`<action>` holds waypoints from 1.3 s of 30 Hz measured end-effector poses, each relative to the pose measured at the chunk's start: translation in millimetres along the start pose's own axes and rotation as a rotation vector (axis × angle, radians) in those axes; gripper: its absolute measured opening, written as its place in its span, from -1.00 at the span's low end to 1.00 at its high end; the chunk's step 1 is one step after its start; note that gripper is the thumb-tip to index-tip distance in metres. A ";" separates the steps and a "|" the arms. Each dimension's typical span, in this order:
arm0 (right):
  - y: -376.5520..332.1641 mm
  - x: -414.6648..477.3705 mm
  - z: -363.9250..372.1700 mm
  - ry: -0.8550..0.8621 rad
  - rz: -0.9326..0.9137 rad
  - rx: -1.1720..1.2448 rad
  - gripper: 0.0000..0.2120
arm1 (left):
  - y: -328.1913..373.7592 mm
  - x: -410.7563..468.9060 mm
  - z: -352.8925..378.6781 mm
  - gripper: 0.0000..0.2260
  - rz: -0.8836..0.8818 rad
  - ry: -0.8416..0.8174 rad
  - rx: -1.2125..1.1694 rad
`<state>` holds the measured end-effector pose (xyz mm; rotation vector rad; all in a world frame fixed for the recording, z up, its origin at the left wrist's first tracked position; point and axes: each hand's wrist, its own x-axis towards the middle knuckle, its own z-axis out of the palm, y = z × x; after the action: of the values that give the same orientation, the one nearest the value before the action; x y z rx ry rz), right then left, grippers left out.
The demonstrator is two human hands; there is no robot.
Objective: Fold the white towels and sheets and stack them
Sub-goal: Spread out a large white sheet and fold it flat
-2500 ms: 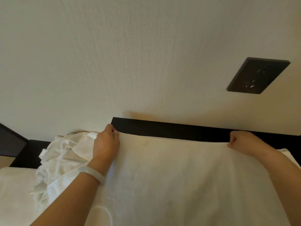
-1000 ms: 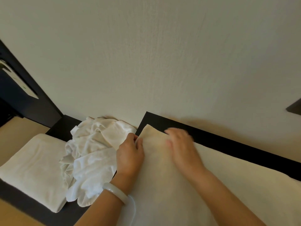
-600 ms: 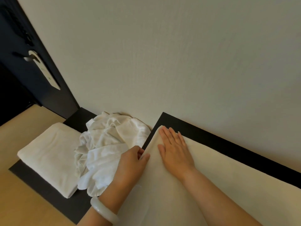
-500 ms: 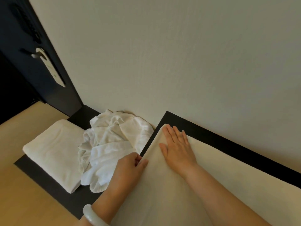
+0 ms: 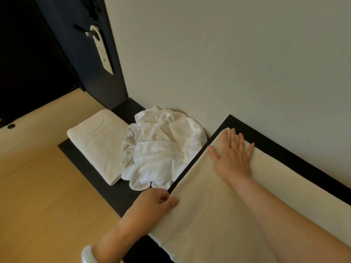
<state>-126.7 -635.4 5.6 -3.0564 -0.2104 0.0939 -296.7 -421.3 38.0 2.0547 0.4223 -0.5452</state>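
A large white sheet [image 5: 218, 209] lies spread flat on a raised black surface [image 5: 269, 141] along the wall. My right hand [image 5: 232, 155] rests palm down on it near its far left corner, fingers apart. My left hand [image 5: 154, 203] pinches the sheet's left edge, closer to me. To the left, a crumpled heap of white towels [image 5: 163, 149] sits against the wall. Beside that heap lies a folded white towel [image 5: 97, 141].
The heap and the folded towel sit on a lower black bench [image 5: 114, 188] that ends at a wooden floor [image 5: 41, 196]. A dark door [image 5: 57, 54] with a hanging tag [image 5: 103, 52] stands at the far left. The pale wall [image 5: 228, 54] runs directly behind everything.
My left hand slid along the sheet's left edge toward me, away from the far corner. My right hand came across from the right corner and now lies flat. The view swung left and down.
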 end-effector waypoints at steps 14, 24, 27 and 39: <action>1.9 2.2 -1.5 -0.006 0.025 -0.009 -0.22 | -6.4 -46.6 0.3 -0.85 0.155 0.240 0.148; -52.9 -109.3 -25.0 0.096 0.108 0.202 -0.43 | 23.9 -9.3 53.4 -0.47 0.740 0.113 0.904; -60.3 -183.9 -4.5 0.084 0.169 0.145 -0.42 | 14.7 -1.6 58.6 -0.46 0.721 0.127 1.000; 16.6 -264.5 2.9 0.017 0.537 0.049 -0.33 | 8.1 5.9 62.6 -0.43 0.755 0.204 0.948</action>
<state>-386.1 -688.3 16.1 -2.9724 0.6057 0.1007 -300.9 -478.8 11.6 2.9296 -0.6312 -0.0364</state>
